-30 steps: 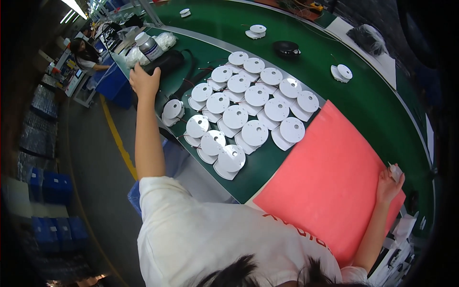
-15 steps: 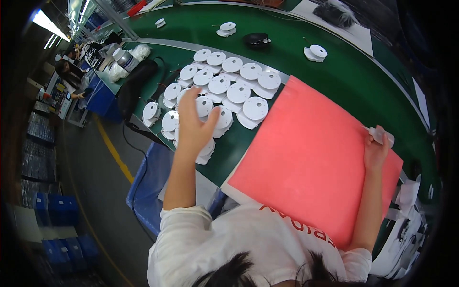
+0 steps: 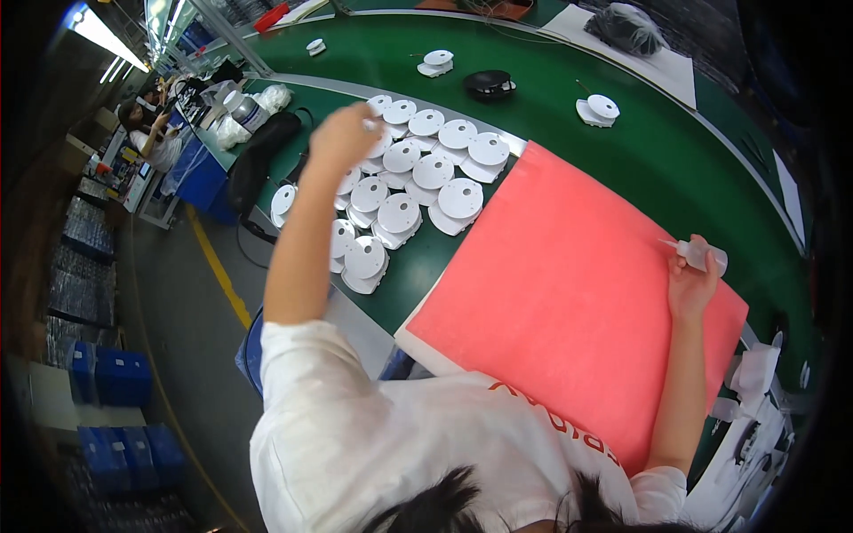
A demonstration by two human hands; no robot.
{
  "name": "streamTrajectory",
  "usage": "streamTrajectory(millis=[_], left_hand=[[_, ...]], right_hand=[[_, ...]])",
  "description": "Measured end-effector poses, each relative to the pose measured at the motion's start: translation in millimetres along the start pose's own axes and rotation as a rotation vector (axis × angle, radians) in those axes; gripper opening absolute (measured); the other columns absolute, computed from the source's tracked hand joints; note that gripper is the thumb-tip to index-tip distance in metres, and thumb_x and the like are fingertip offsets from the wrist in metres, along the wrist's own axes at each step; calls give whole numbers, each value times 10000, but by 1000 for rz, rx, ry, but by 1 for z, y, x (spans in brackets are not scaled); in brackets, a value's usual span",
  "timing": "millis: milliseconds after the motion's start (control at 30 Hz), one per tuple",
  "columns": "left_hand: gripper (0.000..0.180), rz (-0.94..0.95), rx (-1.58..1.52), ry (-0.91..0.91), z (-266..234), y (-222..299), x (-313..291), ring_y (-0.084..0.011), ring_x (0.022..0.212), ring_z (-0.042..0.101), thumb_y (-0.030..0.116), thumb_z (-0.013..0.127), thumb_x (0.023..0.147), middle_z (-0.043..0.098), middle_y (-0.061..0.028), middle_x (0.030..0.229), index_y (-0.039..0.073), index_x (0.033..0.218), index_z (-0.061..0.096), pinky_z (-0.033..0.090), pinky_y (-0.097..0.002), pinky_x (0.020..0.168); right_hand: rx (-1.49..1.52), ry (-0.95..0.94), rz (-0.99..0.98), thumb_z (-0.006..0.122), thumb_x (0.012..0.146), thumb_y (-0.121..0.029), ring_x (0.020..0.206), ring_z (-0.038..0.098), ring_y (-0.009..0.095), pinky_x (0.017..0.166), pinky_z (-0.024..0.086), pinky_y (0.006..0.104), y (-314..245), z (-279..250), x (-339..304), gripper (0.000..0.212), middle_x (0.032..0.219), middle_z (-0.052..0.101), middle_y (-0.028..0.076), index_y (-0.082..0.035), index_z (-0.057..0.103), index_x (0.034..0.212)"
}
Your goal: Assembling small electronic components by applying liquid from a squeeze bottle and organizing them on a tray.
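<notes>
1. White shirt, red lettering across the chest; worn by the person, lower edge of view.
2. Pink mat, flat on the green table; a pale sheet shows beneath its near left corner.
3. Right hand, at the mat's right side; fingers clamped around the bottle.
4. Bottle, small, translucent, tilted; thin nozzle pointing left above the mat.
5. Discs, white, each on a wider white base; set in close rows on the table, left of the mat.
6. Left hand, over the far left discs, fingers bent; cannot tell whether they close on one.
7. Pouch, black, long; left of the discs, near the table's edge.
8. Jar, labelled, beyond the pouch, between white bundles.
9. Green strip, beyond the table; bears three spaced white units and a rounded black object.
10. Blue bin, beside the table's far left end.
11. Co-worker, in the left background, at another bench.
</notes>
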State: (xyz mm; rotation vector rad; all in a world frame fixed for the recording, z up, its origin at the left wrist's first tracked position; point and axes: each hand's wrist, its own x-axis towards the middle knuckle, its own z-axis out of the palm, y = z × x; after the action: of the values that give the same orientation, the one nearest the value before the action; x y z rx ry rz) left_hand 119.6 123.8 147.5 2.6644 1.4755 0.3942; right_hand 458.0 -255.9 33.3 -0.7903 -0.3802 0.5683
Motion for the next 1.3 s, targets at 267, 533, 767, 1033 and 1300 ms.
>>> streamTrajectory(millis=[267, 533, 767, 1033, 1300], left_hand=[[400, -145, 360, -90, 57, -284, 115, -306, 1044, 541, 192, 592, 720, 567, -160, 1121, 75, 1102, 583, 439, -376, 862], [314, -417, 165, -467, 33, -219, 82, -274, 695, 622, 175, 739, 528, 631, -159, 738, -26, 757, 666, 487, -351, 666], [280, -498, 98, -503, -4, -211, 84, -268, 612, 612, 158, 681, 573, 622, -166, 703, -47, 761, 648, 488, -357, 581], [278, -217, 494, 149, -37, -242, 100, -298, 906, 599, 129, 528, 739, 622, -182, 954, 88, 992, 636, 462, -412, 788], [265, -648, 458, 136, -30, -278, 85, -278, 1033, 562, 188, 443, 848, 582, -126, 1114, 125, 1031, 624, 453, -415, 827]], right_hand=[[20, 72, 18, 503, 847, -304, 625, 422, 142, 561, 347, 250, 3, 8, 3, 384, 802, 525, 93, 12, 493, 1065], [39, 72, 56, 503, 849, -328, 634, 411, 143, 597, 331, 260, -1, -14, 6, 428, 798, 512, 81, 4, 470, 1116], [10, 34, 49, 490, 855, -326, 637, 407, 148, 618, 321, 266, 0, -15, 7, 432, 793, 509, 80, -1, 458, 1137], [-29, 47, 47, 482, 861, -332, 636, 406, 148, 626, 317, 269, -4, -14, 8, 439, 790, 507, 76, -2, 451, 1150], [-52, 57, 26, 479, 863, -325, 634, 408, 149, 623, 321, 269, -3, -8, 3, 441, 799, 509, 78, 0, 445, 1159]])
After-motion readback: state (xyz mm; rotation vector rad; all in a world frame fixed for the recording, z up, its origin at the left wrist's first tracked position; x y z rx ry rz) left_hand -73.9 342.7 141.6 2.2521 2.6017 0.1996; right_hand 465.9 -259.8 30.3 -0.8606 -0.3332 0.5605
